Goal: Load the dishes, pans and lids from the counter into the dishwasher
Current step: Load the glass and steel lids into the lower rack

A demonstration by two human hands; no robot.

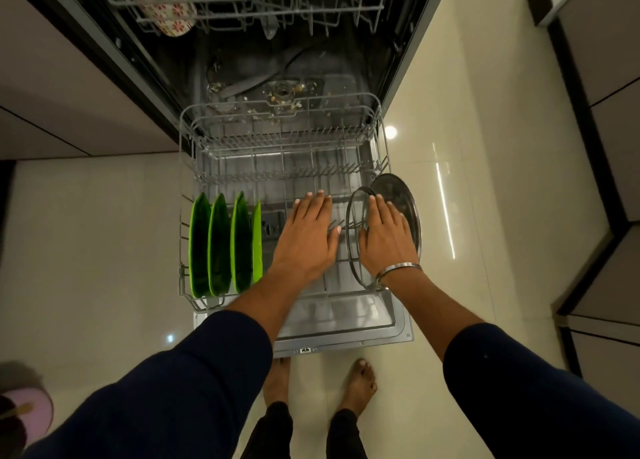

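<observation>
Two lids stood on edge at right end of lower rack (187,136): glass lid (353,243) with metal rim, steel lid (403,195) just right of it, slotted upright between tines, likely so spray reaches both faces. Right hand (386,236) lay flat, fingers straight, between or against lids, probably steadying them; exact contact unclear. Left hand (308,236) flat over bare tines mid-rack, fingers straight, holding nothing. Four green plates (221,247) upright at rack's left. Patterned cup (166,8) in upper rack, far left.
</observation>
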